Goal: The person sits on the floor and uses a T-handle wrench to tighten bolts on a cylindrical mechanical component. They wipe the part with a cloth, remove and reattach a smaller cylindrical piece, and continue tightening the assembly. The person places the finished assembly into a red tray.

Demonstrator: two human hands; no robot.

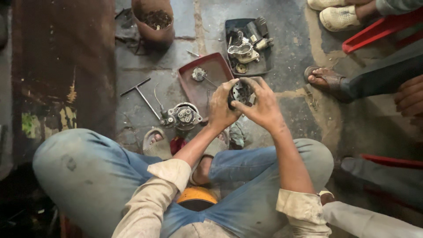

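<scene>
- Head view: a round dark metal part (240,93) is held up over the floor (286,53), above the near edge of the red tray (211,70).
- The left hand (221,107) is wrapped around the part's left side, its fingers closed on it; the right hand (261,105) is curled over the top and right side, fingers closed on the same part.
- A round motor housing (183,116) is seen on the floor just left of the hands, with a T-handle wrench (140,92) beside it.
- A dark tray (247,46) of loose pieces is set further off.
- A slip can be judged likely: the hands look greasy, and a dropped part could be dented on the floor or small pieces lost.
- Other people's sandalled feet (325,79) are placed close on the right, so a fallen part could strike them.
</scene>
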